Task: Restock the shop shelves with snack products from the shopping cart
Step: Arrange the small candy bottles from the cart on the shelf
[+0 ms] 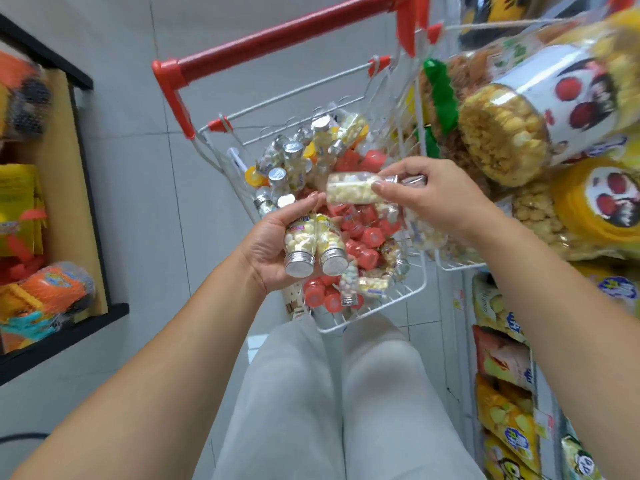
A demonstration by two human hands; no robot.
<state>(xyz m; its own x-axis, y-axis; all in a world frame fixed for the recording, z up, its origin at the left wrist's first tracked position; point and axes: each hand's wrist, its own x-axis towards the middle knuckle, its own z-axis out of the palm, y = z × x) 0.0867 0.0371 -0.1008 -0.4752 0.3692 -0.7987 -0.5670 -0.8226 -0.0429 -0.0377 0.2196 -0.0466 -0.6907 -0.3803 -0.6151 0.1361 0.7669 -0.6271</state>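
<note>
Shopping cart [332, 330]: one, with one red handle [277, 39]
Hands: two, left hand [268, 247] and right hand [443, 199]
Silver-capped bottles [300, 244] in the left hand: two, side by side
Candy bottle [349, 188] pinched in the right hand's fingers: one
Loose bottles [294, 161] in the cart: more than ten, too heaped for an exact count
Red-capped tubs [372, 237] in the cart: over ten
Large puffed-snack packs [512, 133] right of the cart: three, blurred
Snack bags [502, 358] on the lower right shelf: at least four

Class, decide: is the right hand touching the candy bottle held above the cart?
Touching. The head view shows the right hand gripping the candy bottle, fingers wrapped over its capped end.
</note>
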